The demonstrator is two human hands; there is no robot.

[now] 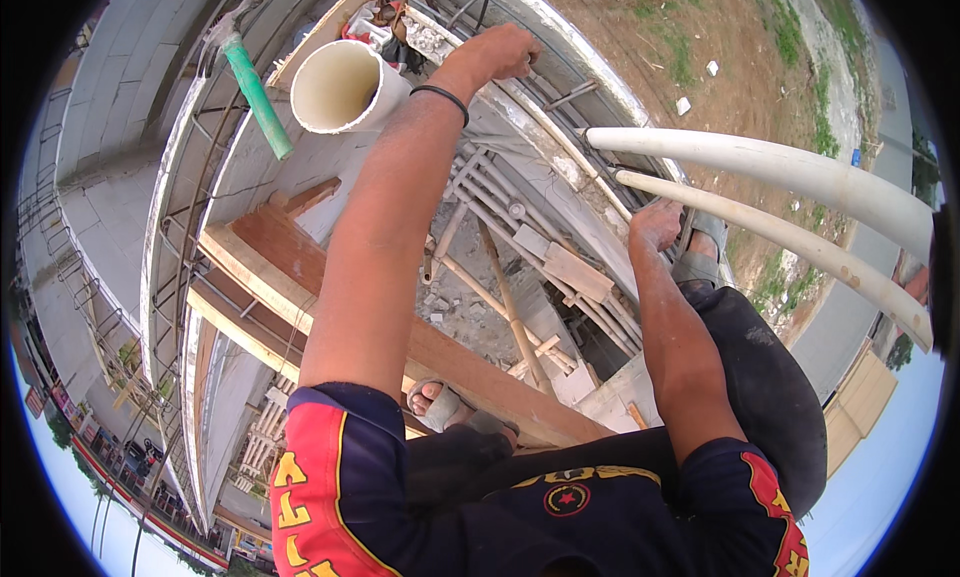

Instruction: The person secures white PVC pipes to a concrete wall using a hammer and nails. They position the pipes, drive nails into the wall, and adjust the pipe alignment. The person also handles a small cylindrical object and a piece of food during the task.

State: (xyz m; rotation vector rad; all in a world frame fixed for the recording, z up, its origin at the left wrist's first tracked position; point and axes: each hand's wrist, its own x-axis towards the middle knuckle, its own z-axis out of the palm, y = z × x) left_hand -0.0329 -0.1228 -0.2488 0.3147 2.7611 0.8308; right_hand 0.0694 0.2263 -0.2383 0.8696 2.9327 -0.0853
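My left hand point(500, 53), a dark band at its wrist, reaches far forward over the wall top. Its fingers are curled at the steel reinforcing bars point(572, 95) between the wall's two edges; what they hold is hidden. Lower on the right, my right hand point(655, 223) is closed at the same bars, beside my sandalled right foot point(700, 249). I cannot make out what is in it. Two white plastic pipes point(770, 157) rise from the bars between my hands and stretch right. Left of my left forearm stands a wide white pipe piece point(335, 87), its mouth open.
A green-handled hammer point(255, 97) hangs on the bars at left. My left foot point(438, 402) rests by a wooden beam point(510, 407). Below lies a deep opening with several pipes point(515, 212) and rubble. Bare ground point(640, 37) drops away beyond the wall.
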